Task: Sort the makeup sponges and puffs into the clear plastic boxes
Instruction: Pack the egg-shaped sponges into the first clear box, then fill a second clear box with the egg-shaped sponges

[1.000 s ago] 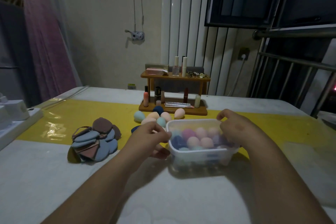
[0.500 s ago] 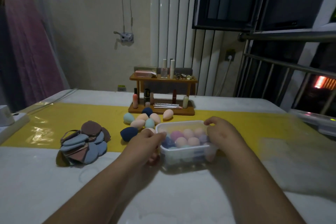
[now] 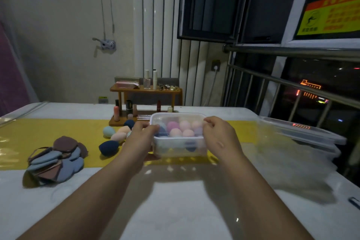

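Pastel egg-shaped makeup sponges point(image 3: 181, 129) fill the clear plastic box point(image 3: 179, 149), gripped at its ends by the left hand point(image 3: 140, 137) and right hand point(image 3: 220, 137). It has moved from the white bench point(image 3: 175, 210) forward over the yellow strip point(image 3: 48, 132), apparently raised. That suggests it is being set aside, with the flat blue and brown puffs point(image 3: 56, 160) still unsorted.

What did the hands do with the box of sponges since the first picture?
The left hand and right hand still grip the clear plastic box of sponges and have carried it away from the person, toward the wooden rack and slightly right; it now hides part of the rack's base. The loose sponges and the pile of puffs stayed put.
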